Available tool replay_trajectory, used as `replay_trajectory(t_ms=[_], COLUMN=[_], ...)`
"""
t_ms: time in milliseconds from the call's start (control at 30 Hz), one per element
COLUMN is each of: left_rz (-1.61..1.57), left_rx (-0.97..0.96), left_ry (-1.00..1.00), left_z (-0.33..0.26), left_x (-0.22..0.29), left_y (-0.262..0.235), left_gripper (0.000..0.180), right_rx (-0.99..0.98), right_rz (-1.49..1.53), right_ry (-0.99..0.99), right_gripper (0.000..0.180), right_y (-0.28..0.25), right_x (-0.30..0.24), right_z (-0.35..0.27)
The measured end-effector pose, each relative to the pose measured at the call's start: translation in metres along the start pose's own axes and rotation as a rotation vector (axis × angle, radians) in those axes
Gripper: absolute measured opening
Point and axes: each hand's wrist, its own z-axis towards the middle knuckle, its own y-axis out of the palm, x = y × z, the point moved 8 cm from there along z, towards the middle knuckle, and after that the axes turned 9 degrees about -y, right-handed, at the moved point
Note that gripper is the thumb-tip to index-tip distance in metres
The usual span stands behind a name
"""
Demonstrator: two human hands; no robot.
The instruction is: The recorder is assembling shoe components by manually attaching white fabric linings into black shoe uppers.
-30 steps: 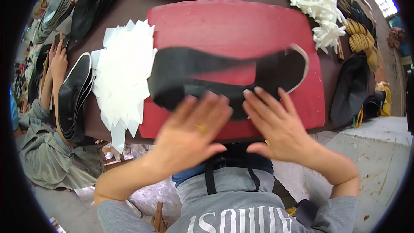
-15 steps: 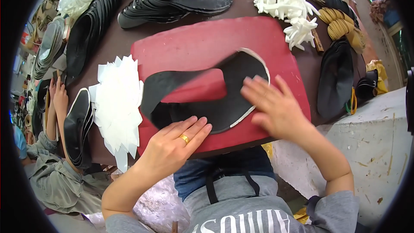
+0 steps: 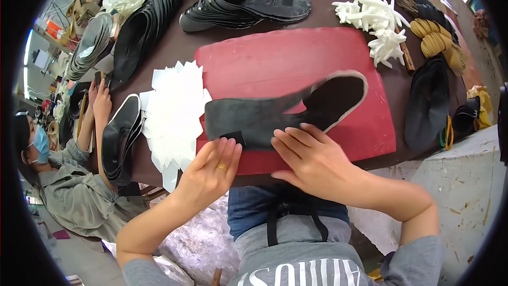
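Observation:
A black shoe upper (image 3: pixel 243 116) with a pale-edged rounded end lies on a red cutting mat (image 3: pixel 280 47). Its middle opening is narrowed, and the rounded end on the right stands up a little, showing its dark inner side. My left hand (image 3: pixel 211 167), with a ring on one finger, rests its stretched fingertips on the upper's near left edge beside a small black square patch (image 3: pixel 233 137). The left thumb is hidden. My right hand (image 3: pixel 309 161) lies across the near edge at the middle, fingers extended and thumb apart.
White pointed paper-like pieces (image 3: pixel 174 116) are piled at the mat's left. Stacked black uppers (image 3: pixel 248 0) lie beyond it, with white curled pieces (image 3: pixel 378 21) at far right. Another black upper (image 3: pixel 123 137) sits at left, near a co-worker's hands (image 3: pixel 99 98).
The upper, spread flat with a wide opening before, now has its strip swung nearer and its opening narrowed. My right hand moved from the rounded end to the middle near edge. The view shifted.

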Motion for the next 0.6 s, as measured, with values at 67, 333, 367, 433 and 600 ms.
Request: replay_trajectory(t_ms=[67, 333, 367, 433, 600], left_rz=[0.022, -0.091, -0.100, -0.066, -0.046], left_rx=[0.015, 0.231, 0.225, 0.244, 0.172], left_ry=[-0.034, -0.282, -0.292, -0.226, -0.144], left_z=[0.004, -0.005, -0.006, -0.008, 0.002], left_x=[-0.004, -0.017, -0.014, -0.004, 0.013], left_y=[-0.014, -0.030, -0.025, -0.026, -0.021], left_gripper=[0.029, 0.030, 0.030, 0.030, 0.029], right_rx=[0.101, 0.280, 0.240, 0.188, -0.012], right_rz=[0.011, -0.317, -0.294, -0.258, -0.418], right_ry=[-0.049, -0.162, -0.225, -0.297, -0.273], right_gripper=[0.058, 0.035, 0.035, 0.034, 0.031], right_y=[0.001, -0.023, -0.025, -0.028, -0.020], right_x=[-0.012, -0.038, -0.039, -0.041, -0.032], right_z=[0.006, 0.026, 0.017, 0.009, 0.018])
